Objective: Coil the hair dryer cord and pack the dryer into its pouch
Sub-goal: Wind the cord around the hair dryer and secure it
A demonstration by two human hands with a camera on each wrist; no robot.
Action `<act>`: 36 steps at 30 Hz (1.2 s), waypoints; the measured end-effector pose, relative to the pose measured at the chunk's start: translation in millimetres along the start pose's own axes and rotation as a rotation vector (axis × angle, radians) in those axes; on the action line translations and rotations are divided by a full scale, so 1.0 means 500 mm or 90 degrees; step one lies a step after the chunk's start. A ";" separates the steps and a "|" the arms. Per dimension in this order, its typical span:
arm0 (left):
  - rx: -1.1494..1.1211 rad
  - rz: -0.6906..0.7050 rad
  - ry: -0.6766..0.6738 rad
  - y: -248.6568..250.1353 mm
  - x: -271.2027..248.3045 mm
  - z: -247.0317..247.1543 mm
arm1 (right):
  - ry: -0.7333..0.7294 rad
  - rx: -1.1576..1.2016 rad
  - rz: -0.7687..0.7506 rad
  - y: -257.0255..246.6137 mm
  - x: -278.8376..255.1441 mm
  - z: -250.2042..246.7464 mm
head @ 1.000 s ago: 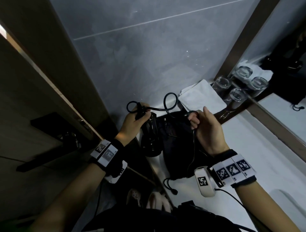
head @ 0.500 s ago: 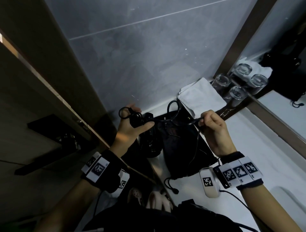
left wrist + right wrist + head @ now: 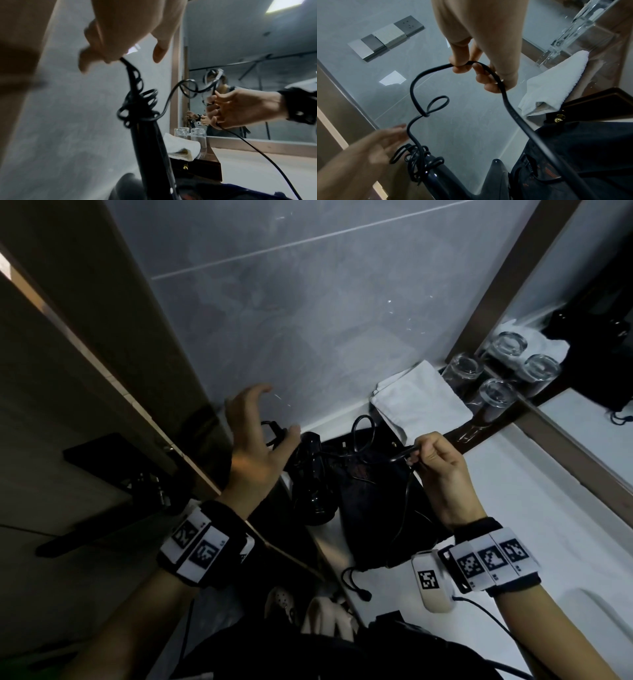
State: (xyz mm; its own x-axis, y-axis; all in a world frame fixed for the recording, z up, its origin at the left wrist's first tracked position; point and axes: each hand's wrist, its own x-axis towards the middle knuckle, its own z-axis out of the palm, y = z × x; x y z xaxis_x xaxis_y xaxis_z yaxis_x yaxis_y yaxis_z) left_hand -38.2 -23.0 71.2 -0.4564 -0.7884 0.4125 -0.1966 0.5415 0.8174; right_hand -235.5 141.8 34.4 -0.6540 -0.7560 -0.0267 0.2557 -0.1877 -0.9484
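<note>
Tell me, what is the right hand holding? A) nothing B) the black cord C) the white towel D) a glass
B: the right hand pinches the black cord, which runs down to the coils on the dryer handle; the glasses and towel sit untouched behind.

Grey tiled wall (image 3: 308,320), framed mirror (image 3: 599,302)
</note>
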 end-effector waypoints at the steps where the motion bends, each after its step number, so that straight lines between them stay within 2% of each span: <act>1: 0.070 0.073 0.008 0.010 -0.001 0.002 | -0.005 -0.003 -0.002 0.000 0.000 0.003; 3: 0.158 0.188 -0.049 0.026 -0.001 0.015 | -0.009 -0.006 -0.007 -0.001 0.000 0.010; 5: 0.207 0.247 -0.152 0.028 -0.009 0.038 | -0.008 0.002 -0.009 -0.004 0.001 0.013; 7: 0.218 0.245 -0.191 0.020 -0.022 0.056 | -0.001 0.004 -0.007 -0.009 0.002 0.007; 10: 0.151 0.231 -0.169 0.013 -0.031 0.063 | 0.000 -0.007 -0.012 -0.020 0.001 -0.014; 12: 0.082 0.214 -0.170 0.022 -0.027 0.062 | -0.030 -0.030 -0.019 -0.026 -0.004 -0.031; 15: 0.030 0.151 -0.155 0.047 -0.013 0.061 | -0.135 -0.189 -0.023 -0.038 -0.016 -0.044; 18: -0.024 0.116 -0.109 0.066 -0.004 0.066 | -0.231 -0.360 0.026 -0.048 -0.029 -0.028; 20: -0.058 0.082 -0.095 0.077 -0.006 0.069 | -0.230 -0.506 0.025 -0.046 -0.032 -0.012; 22: -0.082 0.035 -0.108 0.081 -0.015 0.072 | -0.186 -0.720 -0.042 -0.044 -0.026 0.000; 24: -0.130 0.006 -0.129 0.082 -0.026 0.070 | -0.147 -0.791 -0.077 -0.044 -0.017 0.011; 26: -0.176 0.015 -0.139 0.079 -0.037 0.070 | -0.125 -0.727 -0.070 -0.046 -0.005 0.020; 29: -0.191 0.041 -0.175 0.062 -0.059 0.074 | -0.061 -0.515 -0.065 -0.051 0.007 0.036; 33: -0.097 0.090 -0.260 0.014 -0.087 0.074 | -0.037 -0.196 -0.056 -0.072 0.013 0.039; 36: 0.008 0.155 -0.285 0.002 -0.096 0.057 | -0.039 -0.082 -0.029 -0.089 0.010 0.021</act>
State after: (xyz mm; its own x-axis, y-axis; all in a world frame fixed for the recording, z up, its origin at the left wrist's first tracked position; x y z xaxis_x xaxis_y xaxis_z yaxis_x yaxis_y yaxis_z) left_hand -41.1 23.5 40.8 -0.8170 -0.4375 0.3757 -0.0468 0.6997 0.7129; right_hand -242.9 139.9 79.8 -0.6169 -0.7863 0.0323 0.1311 -0.1432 -0.9810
